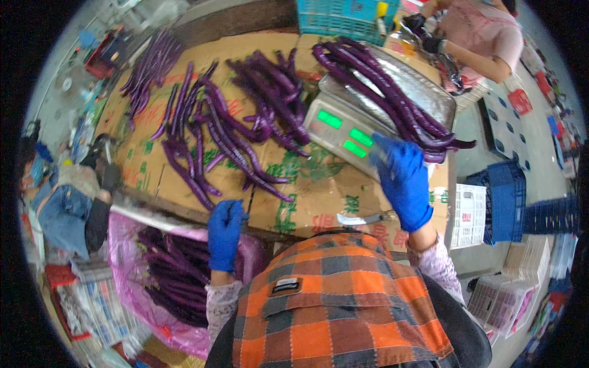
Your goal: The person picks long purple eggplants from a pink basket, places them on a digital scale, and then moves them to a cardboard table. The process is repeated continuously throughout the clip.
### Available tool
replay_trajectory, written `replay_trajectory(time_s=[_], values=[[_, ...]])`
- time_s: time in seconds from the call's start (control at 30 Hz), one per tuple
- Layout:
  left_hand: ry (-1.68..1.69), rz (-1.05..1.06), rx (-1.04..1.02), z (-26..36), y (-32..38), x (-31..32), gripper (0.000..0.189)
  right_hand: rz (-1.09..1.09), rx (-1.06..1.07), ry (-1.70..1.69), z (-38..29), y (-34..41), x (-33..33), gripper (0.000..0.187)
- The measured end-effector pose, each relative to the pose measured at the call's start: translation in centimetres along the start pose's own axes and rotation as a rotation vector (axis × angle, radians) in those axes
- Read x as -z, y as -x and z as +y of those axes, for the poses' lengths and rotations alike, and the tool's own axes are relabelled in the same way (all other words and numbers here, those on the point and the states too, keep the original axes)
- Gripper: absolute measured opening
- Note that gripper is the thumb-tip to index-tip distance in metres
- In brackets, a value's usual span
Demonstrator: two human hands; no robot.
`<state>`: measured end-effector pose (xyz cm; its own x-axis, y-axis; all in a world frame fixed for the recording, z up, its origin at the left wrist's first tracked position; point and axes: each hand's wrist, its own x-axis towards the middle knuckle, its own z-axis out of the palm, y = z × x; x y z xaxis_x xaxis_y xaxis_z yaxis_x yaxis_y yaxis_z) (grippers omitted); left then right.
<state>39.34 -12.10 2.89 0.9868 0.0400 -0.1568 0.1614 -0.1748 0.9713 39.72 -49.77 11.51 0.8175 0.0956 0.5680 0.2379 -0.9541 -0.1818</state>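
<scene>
Several long purple eggplants [368, 78] lie across the metal pan [414, 73] of a digital scale, overhanging its near right side. Green displays glow on the scale's panel [338, 131]. My right hand [402, 179], in a blue glove, is over the panel's right end, close to the eggplant ends; its fingertips are blurred. At the table's near edge, my left hand [225, 234], gloved in blue too, has bent fingers beside the tip of a loose eggplant [188, 179]. Whether it grips anything is hidden. A knife with a curved blade [356, 219] lies near my apron.
Cardboard [317, 177] covers the table, with more eggplants [271, 92] in loose piles. A pink-lined container [122, 276] of eggplants stands below my left hand. A teal crate [345, 18] is at the back. Across the table, a gloved person [483, 41] handles eggplants. Crates [469, 216] stand right.
</scene>
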Motion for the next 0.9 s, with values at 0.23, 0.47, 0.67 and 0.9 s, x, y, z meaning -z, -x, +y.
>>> replay_trajectory(time_s=[0.23,0.47,0.67,0.9], values=[[-0.103,-0.008,-0.007,-2.1,-0.7,1.0,0.017,-0.102,-0.355,0.012,7.7,-3.9,-2.0,0.042],[-0.282,0.006,-0.104,-2.3,-0.6,1.0,0.017,0.313,-0.193,0.033,7.4,-5.0,1.4,0.043],[-0.395,0.026,-0.133,-1.9,-0.4,0.7,0.019,0.457,-0.287,-0.043,4.6,-3.8,5.9,0.045],[-0.409,-0.008,-0.132,-1.1,-0.1,0.1,0.023,0.594,-0.299,-0.059,4.0,-2.8,7.6,0.041]])
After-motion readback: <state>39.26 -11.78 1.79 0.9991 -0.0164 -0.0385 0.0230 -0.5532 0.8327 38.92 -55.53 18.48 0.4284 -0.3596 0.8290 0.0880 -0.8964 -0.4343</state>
